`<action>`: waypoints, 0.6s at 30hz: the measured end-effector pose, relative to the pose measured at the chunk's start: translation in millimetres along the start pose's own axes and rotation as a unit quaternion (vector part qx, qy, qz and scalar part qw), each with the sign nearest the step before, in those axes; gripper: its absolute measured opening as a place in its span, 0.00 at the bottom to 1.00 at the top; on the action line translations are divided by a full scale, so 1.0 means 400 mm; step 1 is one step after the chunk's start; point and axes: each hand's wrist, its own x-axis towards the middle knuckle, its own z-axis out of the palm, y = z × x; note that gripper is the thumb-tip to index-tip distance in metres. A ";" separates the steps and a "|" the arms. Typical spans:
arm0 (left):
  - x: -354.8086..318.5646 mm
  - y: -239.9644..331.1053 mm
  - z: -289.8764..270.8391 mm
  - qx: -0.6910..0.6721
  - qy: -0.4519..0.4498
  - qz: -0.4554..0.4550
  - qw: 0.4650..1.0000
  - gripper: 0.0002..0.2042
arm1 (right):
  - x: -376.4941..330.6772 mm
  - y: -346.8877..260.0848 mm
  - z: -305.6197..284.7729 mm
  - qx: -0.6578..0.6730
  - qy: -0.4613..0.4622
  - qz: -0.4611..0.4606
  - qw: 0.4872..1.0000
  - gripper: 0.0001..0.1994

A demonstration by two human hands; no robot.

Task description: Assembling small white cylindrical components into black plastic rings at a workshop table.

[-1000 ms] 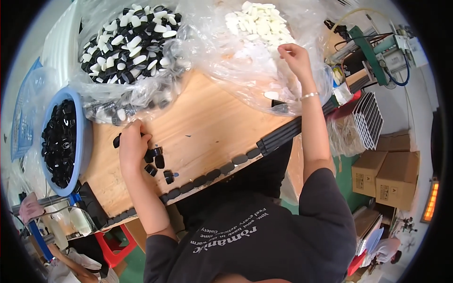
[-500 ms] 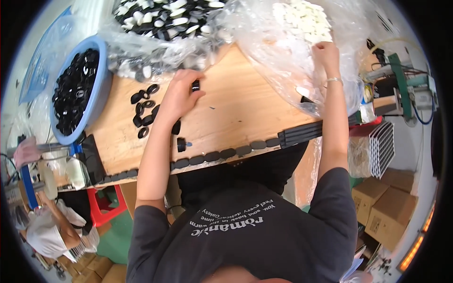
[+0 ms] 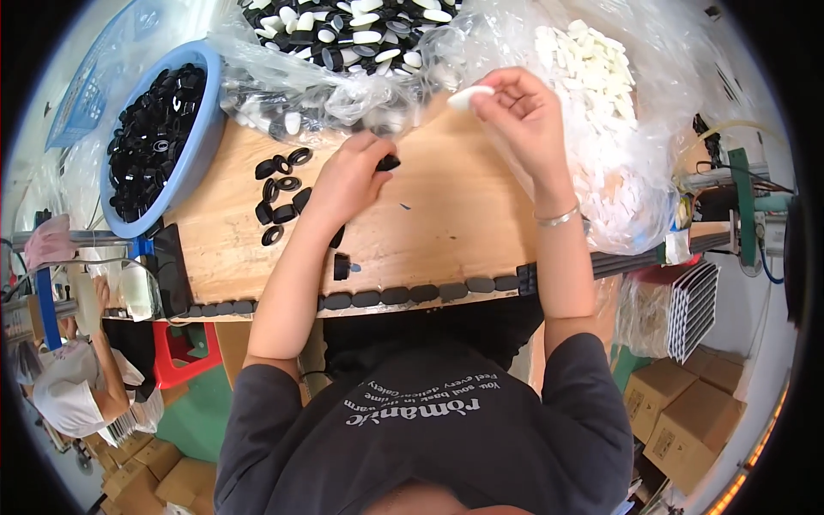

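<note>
My left hand [image 3: 350, 178] is closed around a small black ring-shaped cap [image 3: 389, 162] above the middle of the wooden table [image 3: 446, 206]. To its right, my right hand [image 3: 525, 116] pinches a flat white oval piece [image 3: 468, 98] between thumb and fingers; the two parts are apart. Beside my left forearm lie several loose black rings and caps [image 3: 288, 184]. Nearer me stands a black part [image 3: 342, 267] with a small blue bit next to it. At the far right, a heap of white oval pieces [image 3: 588, 69] rests on clear plastic.
A blue basin [image 3: 215, 94] full of black caps stands at the left. A plastic bag [image 3: 318, 94] at the back holds mixed black and white pieces. Dark padding [image 3: 395, 296] lines the near edge. Another person [image 3: 73, 386] sits at lower left; cartons [image 3: 687, 429] stand lower right.
My right hand has come left from the white heap, bringing a white oval piece toward my left hand. My left hand still holds the black cap, and the whole view has shifted slightly.
</note>
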 end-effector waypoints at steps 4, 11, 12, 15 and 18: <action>0.008 -0.003 0.011 -0.007 -0.003 -0.005 1.000 0.08 | -0.047 0.029 0.034 -0.031 -0.100 0.045 0.993 0.08; 0.014 0.002 0.005 -0.030 -0.012 -0.051 0.998 0.12 | -0.065 0.052 0.070 -0.141 -0.138 0.128 0.972 0.11; 0.013 0.009 -0.004 -0.031 -0.014 -0.050 0.998 0.12 | -0.068 0.059 0.070 -0.156 -0.132 0.120 0.971 0.11; 0.010 0.018 -0.019 -0.068 -0.040 -0.057 0.995 0.14 | -0.067 0.075 0.066 -0.209 -0.124 0.057 0.968 0.12; 0.003 0.015 -0.021 -0.040 -0.098 -0.090 0.990 0.14 | -0.065 0.049 0.077 -0.230 -0.126 0.110 0.959 0.09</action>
